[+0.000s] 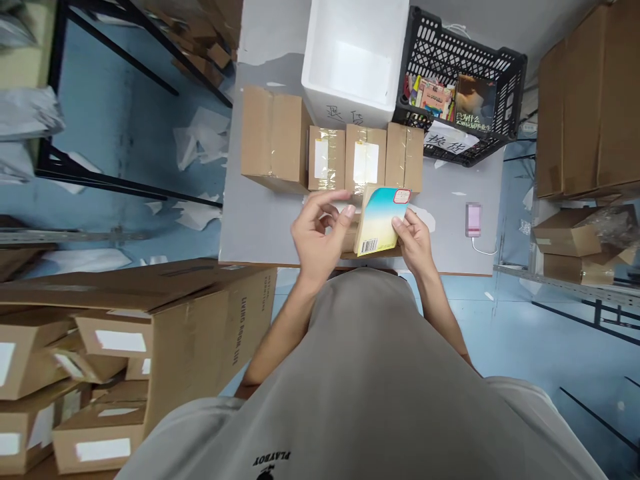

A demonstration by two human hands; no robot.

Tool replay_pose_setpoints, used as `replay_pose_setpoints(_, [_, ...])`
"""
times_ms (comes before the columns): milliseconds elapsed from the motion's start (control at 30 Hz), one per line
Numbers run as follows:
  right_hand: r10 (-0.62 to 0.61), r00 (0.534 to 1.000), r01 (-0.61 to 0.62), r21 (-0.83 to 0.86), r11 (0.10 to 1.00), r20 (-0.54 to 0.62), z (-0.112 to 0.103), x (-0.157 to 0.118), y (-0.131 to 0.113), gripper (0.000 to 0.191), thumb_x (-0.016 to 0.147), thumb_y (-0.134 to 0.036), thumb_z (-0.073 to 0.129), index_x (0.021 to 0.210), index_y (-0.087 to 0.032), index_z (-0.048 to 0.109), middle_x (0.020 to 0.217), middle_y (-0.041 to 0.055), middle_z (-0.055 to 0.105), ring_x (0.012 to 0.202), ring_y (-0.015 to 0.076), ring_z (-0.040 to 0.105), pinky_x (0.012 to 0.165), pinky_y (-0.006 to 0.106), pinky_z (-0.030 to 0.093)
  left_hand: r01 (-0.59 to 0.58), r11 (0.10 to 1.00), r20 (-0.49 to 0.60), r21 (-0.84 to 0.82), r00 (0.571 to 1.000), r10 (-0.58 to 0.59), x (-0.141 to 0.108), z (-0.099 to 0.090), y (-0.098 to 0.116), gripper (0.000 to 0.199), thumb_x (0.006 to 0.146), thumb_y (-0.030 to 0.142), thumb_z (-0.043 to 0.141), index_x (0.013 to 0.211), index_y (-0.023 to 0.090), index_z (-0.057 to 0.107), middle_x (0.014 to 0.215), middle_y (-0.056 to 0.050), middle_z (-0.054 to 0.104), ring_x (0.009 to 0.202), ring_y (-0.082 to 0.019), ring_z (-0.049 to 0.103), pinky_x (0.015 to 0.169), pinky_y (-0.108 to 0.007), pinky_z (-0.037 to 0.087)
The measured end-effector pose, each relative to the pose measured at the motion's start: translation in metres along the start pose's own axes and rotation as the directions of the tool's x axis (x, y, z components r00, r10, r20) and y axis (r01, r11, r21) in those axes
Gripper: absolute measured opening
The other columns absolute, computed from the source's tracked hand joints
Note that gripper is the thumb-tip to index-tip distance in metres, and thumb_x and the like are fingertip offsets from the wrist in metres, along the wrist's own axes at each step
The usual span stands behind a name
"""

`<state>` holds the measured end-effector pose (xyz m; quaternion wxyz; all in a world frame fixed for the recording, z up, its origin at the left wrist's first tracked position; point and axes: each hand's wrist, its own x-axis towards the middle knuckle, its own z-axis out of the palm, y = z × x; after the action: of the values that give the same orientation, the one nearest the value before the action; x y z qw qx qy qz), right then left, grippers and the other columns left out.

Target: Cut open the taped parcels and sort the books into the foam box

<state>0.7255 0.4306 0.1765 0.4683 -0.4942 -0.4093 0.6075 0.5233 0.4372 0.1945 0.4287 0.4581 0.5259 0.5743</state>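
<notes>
A book (383, 221) with a blue-to-yellow cover, a barcode and a red-edged sticker is tilted above the front of the table. My right hand (416, 241) grips its right edge, thumb on the cover. Just left of the book is my left hand (323, 230), its fingers curved and apart, with nothing between them. Under the book lies a brown cardboard piece or box (350, 240), mostly hidden. Behind my hands stand taped cardboard boxes: a larger one (275, 133) at the left and smaller ones (327, 159) beside it, two with white labels.
A white bin (355, 93) and a black crate (510, 100) holding books stand at the table's back. A phone (473, 220) with a cable lies at the right. A large carton (210, 327) with boxes is at lower left; more cartons (590, 107) stand right.
</notes>
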Motion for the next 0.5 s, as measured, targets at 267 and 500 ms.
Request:
replay_pose_setpoints(267, [0.008,1.000,-0.008,-0.003,1.000,0.017,0.003,0.009,0.008,0.080,0.095,-0.086,0.081,0.151,-0.030,0.073,0.134,0.0086,0.088,0.134,0.0331,0.081,0.112,0.048,0.071,0.438,0.875,0.358,-0.203,0.866,-0.350,-0.002,-0.007,-0.024,0.062,0.083,0.075,0.098,0.116,0.022,0.093,0.122,-0.013,0.089,0.118,-0.034,0.084,0.103,-0.045,0.070])
replay_pose_setpoints(500, [-0.140,0.980,0.096,-0.281,0.955,-0.142,0.008,0.011,0.029,0.079,0.101,-0.076,0.081,0.164,-0.033,0.059,0.165,0.0129,0.069,0.151,0.0318,0.069,0.130,0.055,0.058,0.433,0.879,0.254,-0.198,0.889,-0.380,-0.007,0.007,-0.032,0.061,0.076,0.071,0.104,0.106,0.020,0.092,0.110,-0.009,0.090,0.112,-0.031,0.084,0.104,-0.044,0.070])
